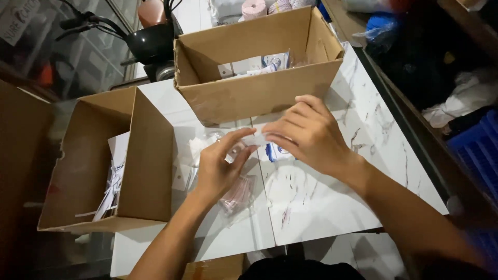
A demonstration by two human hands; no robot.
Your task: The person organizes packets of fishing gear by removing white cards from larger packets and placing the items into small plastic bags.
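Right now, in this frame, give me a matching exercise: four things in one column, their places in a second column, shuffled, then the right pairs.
Things
1. cardboard box with paper strips
2. cardboard box with small packets
3. small white packet
4. marble-patterned table

Places
A. beyond the hands
B. under both boxes
C. left of the left hand
D. between the fingertips of the left hand and the right hand

Pairs: 1-C, 2-A, 3-D, 4-B

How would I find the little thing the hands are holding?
Look at the white marble table, just in front of the big open cardboard box. The left hand and right hand meet there, pinching a small clear packet. It alone is off the table.
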